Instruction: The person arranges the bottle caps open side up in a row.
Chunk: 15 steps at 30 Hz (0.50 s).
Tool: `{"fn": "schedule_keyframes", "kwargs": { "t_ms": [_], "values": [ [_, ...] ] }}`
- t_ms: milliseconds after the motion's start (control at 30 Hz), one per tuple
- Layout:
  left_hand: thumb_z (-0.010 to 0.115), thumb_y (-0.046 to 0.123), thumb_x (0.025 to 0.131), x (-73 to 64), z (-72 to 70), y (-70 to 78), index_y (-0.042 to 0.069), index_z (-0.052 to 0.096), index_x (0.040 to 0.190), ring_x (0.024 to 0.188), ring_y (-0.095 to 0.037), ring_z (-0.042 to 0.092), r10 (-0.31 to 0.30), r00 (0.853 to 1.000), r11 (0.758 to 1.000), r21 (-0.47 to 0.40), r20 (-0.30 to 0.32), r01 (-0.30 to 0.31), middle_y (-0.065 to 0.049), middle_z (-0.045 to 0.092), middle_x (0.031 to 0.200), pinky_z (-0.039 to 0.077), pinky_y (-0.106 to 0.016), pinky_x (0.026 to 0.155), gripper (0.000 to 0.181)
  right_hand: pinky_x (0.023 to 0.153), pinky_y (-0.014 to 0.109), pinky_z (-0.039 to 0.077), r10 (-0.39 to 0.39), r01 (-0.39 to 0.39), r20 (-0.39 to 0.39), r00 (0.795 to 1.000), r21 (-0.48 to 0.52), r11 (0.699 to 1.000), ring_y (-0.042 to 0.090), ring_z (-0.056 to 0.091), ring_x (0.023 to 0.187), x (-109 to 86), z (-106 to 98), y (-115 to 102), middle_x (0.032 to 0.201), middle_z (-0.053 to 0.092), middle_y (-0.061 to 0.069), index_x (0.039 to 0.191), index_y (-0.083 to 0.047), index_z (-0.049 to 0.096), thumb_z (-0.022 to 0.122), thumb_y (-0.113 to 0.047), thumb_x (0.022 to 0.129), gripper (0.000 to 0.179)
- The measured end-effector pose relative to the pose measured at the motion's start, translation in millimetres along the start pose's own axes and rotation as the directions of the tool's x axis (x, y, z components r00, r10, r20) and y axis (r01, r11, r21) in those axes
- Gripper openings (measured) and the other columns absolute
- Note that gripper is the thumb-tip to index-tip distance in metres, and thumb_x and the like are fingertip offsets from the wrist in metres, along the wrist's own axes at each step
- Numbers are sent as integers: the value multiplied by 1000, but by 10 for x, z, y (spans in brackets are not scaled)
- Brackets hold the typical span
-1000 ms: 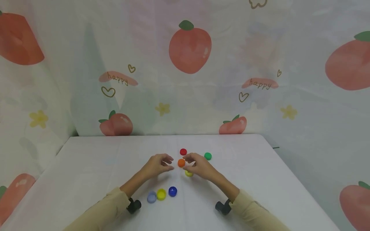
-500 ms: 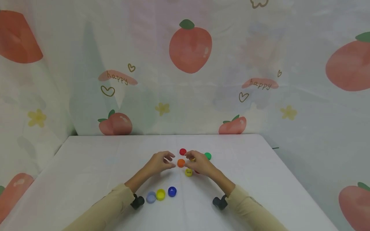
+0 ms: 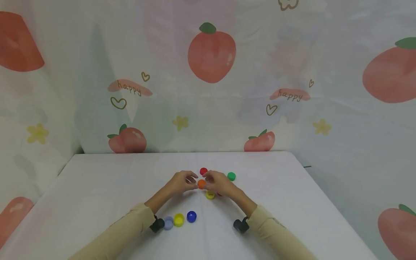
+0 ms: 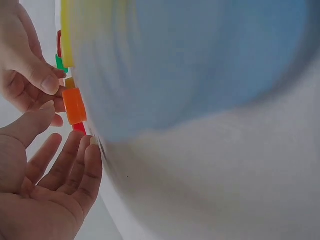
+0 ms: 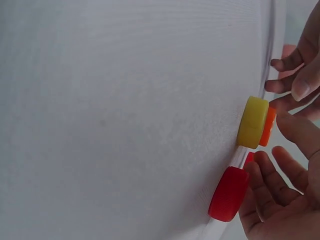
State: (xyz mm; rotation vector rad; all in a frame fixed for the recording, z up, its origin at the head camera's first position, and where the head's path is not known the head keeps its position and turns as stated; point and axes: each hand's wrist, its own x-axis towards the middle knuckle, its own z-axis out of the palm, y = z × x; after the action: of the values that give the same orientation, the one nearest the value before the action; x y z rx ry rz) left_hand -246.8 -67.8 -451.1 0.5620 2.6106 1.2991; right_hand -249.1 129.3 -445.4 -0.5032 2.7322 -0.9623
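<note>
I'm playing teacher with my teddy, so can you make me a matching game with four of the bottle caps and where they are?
Use the head view.

Caps:
1. orange bottle cap
2. green bottle cap
3. pale blue bottle cap
4. dark blue bottle cap

Places:
A. right end of the nearest row of three
B. between the left hand and the right hand
C. left end of the nearest row of three
D. farthest right of the caps you can see

Pairs: 1-B, 2-D, 3-C, 4-A

Behind the white surface point(image 3: 97, 184) hangs a pale, slightly creased backdrop point(image 3: 214, 104), with more patterned cloth point(image 3: 351, 144) along both sides. Printed on it are red peaches point(image 3: 212, 57), 3 yellow flowers point(image 3: 180, 123), 4 outlined hearts point(image 3: 113, 105) and 2 "happy" labels point(image 3: 130, 87). The light is dim.
</note>
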Motion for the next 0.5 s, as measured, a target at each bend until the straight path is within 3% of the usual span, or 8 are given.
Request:
{"fn": "schedule_keyframes", "kwargs": {
  "t_ms": [167, 500],
  "values": [
    [74, 15, 82, 52, 24, -17, 5, 65, 109, 86, -18, 62, -33, 999, 999, 30, 13, 33, -3, 66, 92, 52, -30, 76, 31, 83, 32, 51, 11, -11, 14, 1000, -10, 1000, 22, 58, 103, 37, 34, 36, 109, 62, 5, 120, -8, 59, 74, -19, 82, 42],
    [74, 17, 83, 80, 12, -25, 7, 65, 111, 87, -18, 61, -76, 996, 996, 58, 44, 74, -2, 66, 93, 53, -29, 76, 31, 71, 24, 52, 12, -10, 40, 999, -40, 999, 16, 56, 82, 71, 50, 24, 94, 60, 1, 117, -6, 61, 74, -17, 82, 40]
  ]
}}
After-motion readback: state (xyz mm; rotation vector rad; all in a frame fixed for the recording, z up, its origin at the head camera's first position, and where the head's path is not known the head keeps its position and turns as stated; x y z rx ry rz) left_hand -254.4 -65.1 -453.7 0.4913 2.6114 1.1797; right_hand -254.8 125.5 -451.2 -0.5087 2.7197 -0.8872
